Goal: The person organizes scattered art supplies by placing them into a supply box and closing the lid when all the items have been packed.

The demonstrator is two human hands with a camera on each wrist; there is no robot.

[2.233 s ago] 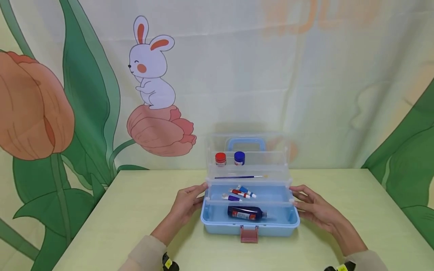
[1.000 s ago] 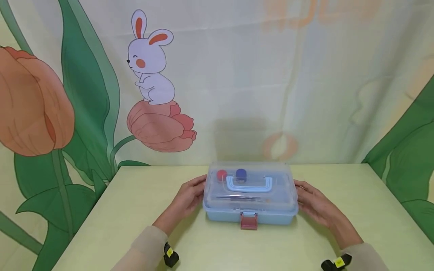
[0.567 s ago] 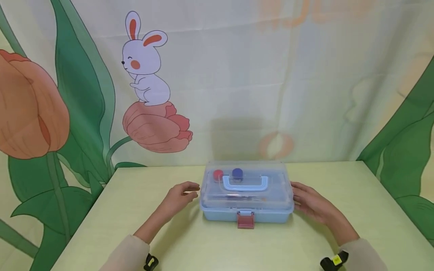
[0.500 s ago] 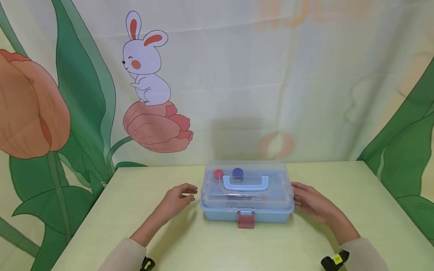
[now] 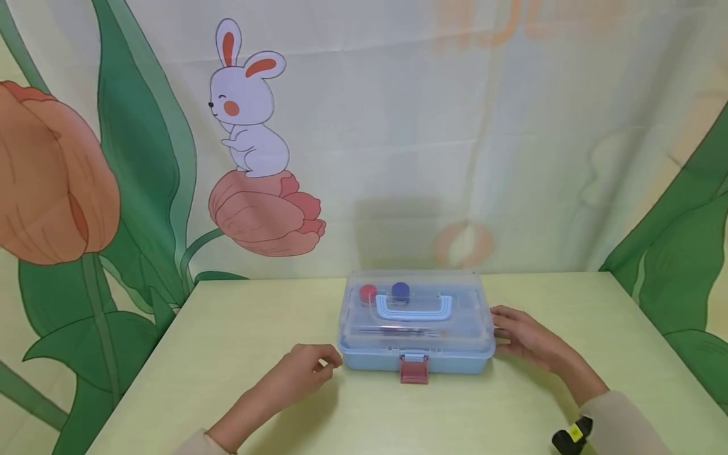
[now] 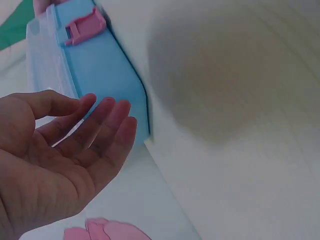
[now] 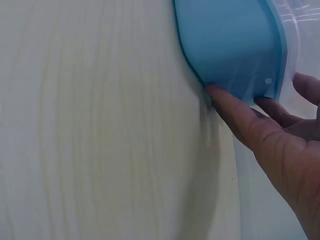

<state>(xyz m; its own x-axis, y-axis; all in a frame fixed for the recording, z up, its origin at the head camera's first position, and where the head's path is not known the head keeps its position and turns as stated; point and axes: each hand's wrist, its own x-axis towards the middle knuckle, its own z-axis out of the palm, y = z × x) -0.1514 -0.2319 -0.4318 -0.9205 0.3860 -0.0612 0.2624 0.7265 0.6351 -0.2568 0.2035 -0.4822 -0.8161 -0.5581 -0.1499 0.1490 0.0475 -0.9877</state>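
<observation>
A storage box with a light blue base [image 5: 370, 362] and a clear lid [image 5: 421, 284] stands closed on the table. Its pink latch [image 5: 414, 370] hangs down at the front, unfastened. Through the lid show a red-capped jar [image 5: 368, 293], a blue-capped jar [image 5: 400, 292] and, blurred, a thin brush. My left hand [image 5: 298, 377] is beside the box's front left corner, loosely curled and holding nothing; in the left wrist view a small overlap hides whether it touches. My right hand [image 5: 529, 338] rests its fingers [image 7: 235, 107] against the box's right end.
A light blue handle [image 5: 414, 309] lies folded down on the lid. Pale wood-grain table [image 5: 455, 417] surrounds the box. Right behind it hangs a printed cloth [image 5: 387, 126] with a rabbit and tulips.
The lid, raised earlier with trays, paint tubes and a bottle showing, has come down. My left hand has left the box's left side and moved toward the front corner. My right hand stays at the right end.
</observation>
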